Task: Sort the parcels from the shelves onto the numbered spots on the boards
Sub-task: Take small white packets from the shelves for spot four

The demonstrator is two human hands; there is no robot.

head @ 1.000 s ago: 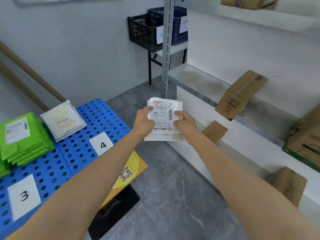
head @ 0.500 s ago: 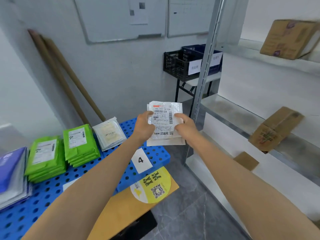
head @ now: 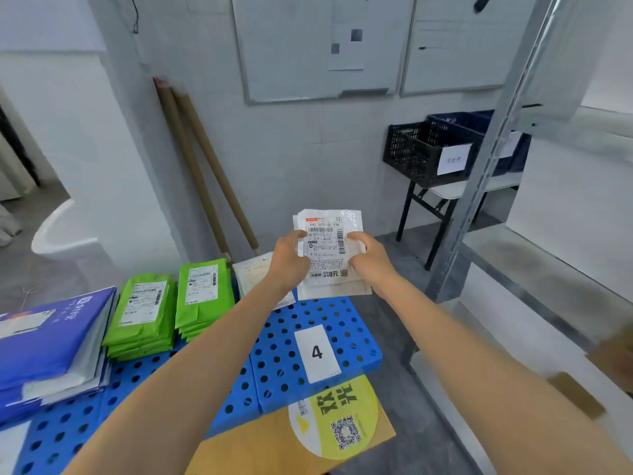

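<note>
I hold a white plastic parcel [head: 330, 255] with a printed shipping label upright in front of me, above the far end of the blue perforated board [head: 274, 354]. My left hand [head: 289, 264] grips its left edge and my right hand [head: 368, 260] grips its right edge. Below it on the board is a white card marked 4 [head: 317, 353]. Behind my left hand a white parcel [head: 255, 275] lies on the board. Left of it stand two stacks of green parcels [head: 174, 303], and at the far left a stack of blue parcels [head: 51, 341].
A yellow-and-tan cardboard sheet [head: 308, 437] sticks out under the board's near edge. A metal shelf upright [head: 479, 180] and shelves [head: 548, 269] are on the right. Black and blue crates [head: 431, 149] sit on a small table. Cardboard tubes [head: 202, 166] lean on the wall.
My view has swung left and up from the shelves toward the board. Both hands have kept their grip on the white parcel, which now hangs over the spot marked 4.
</note>
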